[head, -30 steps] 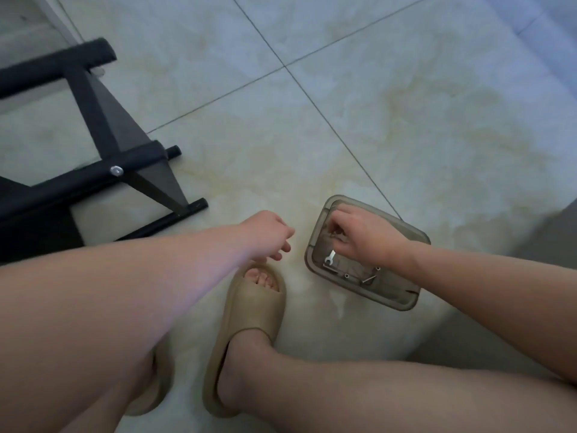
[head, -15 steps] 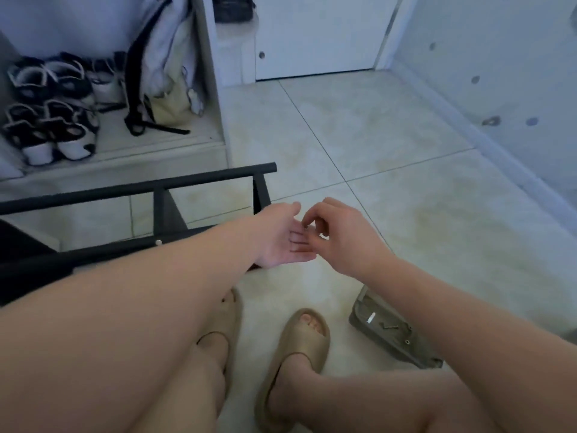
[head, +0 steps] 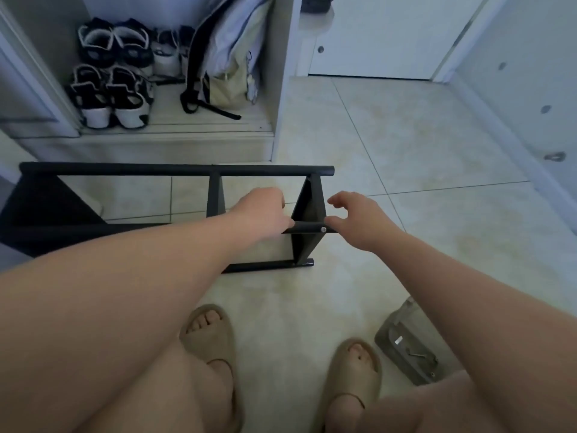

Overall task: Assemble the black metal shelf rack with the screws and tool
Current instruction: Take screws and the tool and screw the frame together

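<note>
Parted now, left hand (head: 265, 210) grips the rack (head: 156, 169), right hand (head: 352, 220) touches it.

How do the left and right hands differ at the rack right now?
Left hand grips the middle bar left of the end panel; right hand sits right of it, fingers spread, thumb only touching the bar's tip. Both are by the silver screw.

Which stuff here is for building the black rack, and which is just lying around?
For the job: black rack, screw in its bar, grey tray holding tools, left hand, right hand.
Just lying about: shoes, bag.
</note>
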{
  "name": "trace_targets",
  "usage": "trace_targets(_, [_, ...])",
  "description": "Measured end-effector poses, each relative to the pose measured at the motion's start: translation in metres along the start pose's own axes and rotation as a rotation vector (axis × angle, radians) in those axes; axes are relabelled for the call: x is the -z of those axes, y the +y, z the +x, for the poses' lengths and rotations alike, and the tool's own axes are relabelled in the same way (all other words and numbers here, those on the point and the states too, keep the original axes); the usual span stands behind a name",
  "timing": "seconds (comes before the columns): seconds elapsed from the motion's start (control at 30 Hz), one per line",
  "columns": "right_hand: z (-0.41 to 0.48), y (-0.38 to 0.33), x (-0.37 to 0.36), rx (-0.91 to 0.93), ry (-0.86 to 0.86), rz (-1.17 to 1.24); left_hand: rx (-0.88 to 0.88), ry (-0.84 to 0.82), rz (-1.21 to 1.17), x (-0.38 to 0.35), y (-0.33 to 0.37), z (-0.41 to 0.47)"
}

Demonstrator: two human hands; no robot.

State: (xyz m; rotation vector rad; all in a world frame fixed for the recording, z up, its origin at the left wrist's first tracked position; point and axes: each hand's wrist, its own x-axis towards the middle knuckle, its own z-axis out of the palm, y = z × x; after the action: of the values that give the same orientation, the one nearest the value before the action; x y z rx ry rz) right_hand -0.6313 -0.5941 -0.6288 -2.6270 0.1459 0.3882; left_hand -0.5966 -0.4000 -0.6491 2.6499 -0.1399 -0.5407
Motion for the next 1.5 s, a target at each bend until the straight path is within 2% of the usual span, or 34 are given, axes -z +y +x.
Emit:
trace_targets(0.17, [0.031, 0.010, -0.014, 0.001, -0.121, -0.173, -0.152, -0.061, 0.311, -0.012, -0.026, 0.030])
trace_targets(0.53, [0.038, 0.027, -0.028, 0.052, -0.132, -0.142, -0.202, -0.167, 0.419, -0.023, -0.022, 0.046])
trace_targets(0.8, [-0.016, 0.029, -0.049, 0.095, -0.202, -0.120, -0.263, -0.377, 0.706, -0.021, -0.011, -0.007])
trace_targets(0.93, [-0.070, 0.025, -0.076, 0.083, -0.195, -0.001, -0.228, -0.487, 0.807, -0.027, -0.010, -0.052])
trace_targets(1.1, [-0.139, 0.032, -0.108, 0.023, -0.105, 0.111, -0.229, -0.484, 0.788, -0.047, -0.021, -0.103])
trace_targets(1.3, [-0.188, 0.047, -0.113, 0.035, -0.180, 0.039, -0.308, -0.488, 0.744, -0.072, -0.022, -0.142])
trace_targets(1.5, [-0.232, 0.054, -0.117, 0.026, -0.221, 0.035, -0.315, -0.542, 0.701, -0.090, -0.017, -0.175])
